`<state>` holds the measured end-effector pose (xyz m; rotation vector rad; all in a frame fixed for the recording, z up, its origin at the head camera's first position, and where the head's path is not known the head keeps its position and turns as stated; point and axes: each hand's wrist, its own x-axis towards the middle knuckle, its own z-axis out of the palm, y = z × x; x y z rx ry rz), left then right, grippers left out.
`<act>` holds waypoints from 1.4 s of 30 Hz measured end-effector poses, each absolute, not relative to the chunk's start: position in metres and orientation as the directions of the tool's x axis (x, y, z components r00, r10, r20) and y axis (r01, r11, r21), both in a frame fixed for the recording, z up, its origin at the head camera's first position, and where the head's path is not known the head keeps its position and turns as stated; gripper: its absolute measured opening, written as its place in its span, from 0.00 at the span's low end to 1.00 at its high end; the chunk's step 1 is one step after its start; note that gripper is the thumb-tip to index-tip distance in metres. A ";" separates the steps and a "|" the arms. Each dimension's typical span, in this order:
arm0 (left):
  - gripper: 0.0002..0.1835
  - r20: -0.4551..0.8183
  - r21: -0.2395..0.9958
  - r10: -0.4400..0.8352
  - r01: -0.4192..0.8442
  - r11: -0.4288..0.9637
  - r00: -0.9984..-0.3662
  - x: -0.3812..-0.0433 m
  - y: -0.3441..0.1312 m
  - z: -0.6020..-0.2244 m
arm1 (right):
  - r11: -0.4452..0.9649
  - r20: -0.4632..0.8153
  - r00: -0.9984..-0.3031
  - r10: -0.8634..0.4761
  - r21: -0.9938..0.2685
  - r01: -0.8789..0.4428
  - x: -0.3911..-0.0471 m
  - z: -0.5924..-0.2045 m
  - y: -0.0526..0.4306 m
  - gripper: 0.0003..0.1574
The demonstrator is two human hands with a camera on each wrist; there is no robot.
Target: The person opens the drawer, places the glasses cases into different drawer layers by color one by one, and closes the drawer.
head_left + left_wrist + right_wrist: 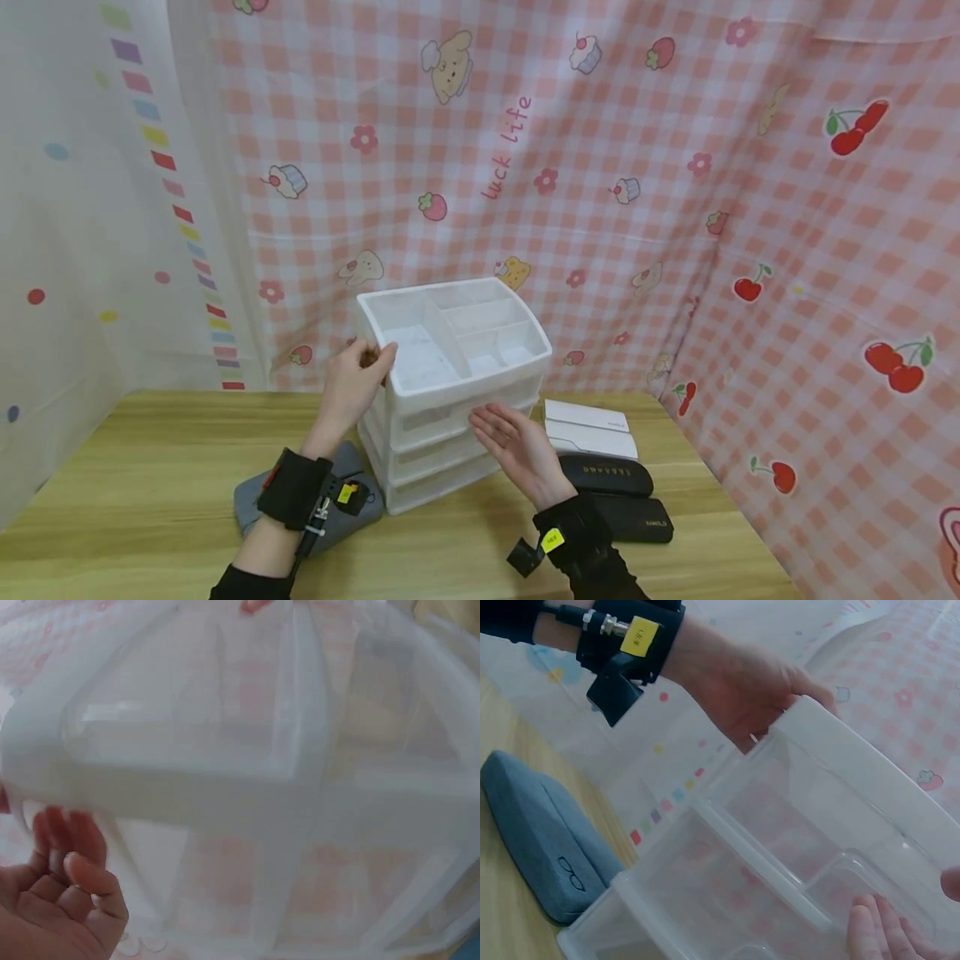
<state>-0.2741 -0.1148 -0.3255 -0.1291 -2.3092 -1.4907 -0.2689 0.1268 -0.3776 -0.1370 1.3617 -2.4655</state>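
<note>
A white translucent drawer organizer [465, 392] stands on the wooden table, with a divided tray on top and drawers stacked below. My left hand [351, 390] is at its upper left edge, with bent fingers gripping the rim; in the left wrist view the left hand [64, 900] shows curled fingers just under that rim. My right hand [517, 450] is in front of the drawers, palm turned toward them and fingers straight. In the right wrist view the right fingers [881, 934] lie close to the top drawer front; whether they touch it I cannot tell.
To the organizer's left lies a grey glasses case [348, 517], partly behind my left wrist. On the right are a white folded case [588, 429] and two black glasses cases [611, 475], [637, 518]. A pink checked curtain [600, 242] hangs behind the table.
</note>
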 end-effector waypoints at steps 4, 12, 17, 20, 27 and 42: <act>0.19 0.364 0.883 -0.156 0.287 0.370 -0.918 -0.273 -0.112 -0.328 | -0.505 -0.058 -0.946 -0.318 -0.834 0.221 -0.267 -0.376 0.123 0.33; 0.18 0.389 0.881 -0.158 0.316 0.352 -0.907 -0.275 -0.107 -0.332 | -0.466 -0.074 -0.957 -0.280 -0.861 0.203 -0.260 -0.377 0.125 0.33; 0.19 0.394 0.881 -0.164 0.322 0.346 -0.904 -0.276 -0.107 -0.333 | -0.437 -0.081 -0.957 -0.279 -0.877 0.201 -0.253 -0.376 0.129 0.34; 0.21 0.396 0.880 -0.168 0.320 0.352 -0.903 -0.277 -0.107 -0.334 | -0.434 -0.085 -0.955 -0.283 -0.877 0.206 -0.248 -0.376 0.132 0.35; 0.23 0.398 0.877 -0.165 0.322 0.357 -0.902 -0.277 -0.107 -0.335 | -0.413 -0.099 -0.956 -0.275 -0.886 0.211 -0.234 -0.376 0.141 0.34; 0.25 0.367 0.894 -0.155 0.302 0.333 -0.917 -0.276 -0.107 -0.334 | -0.416 -0.106 -0.940 -0.324 -0.876 0.243 -0.199 -0.375 0.167 0.07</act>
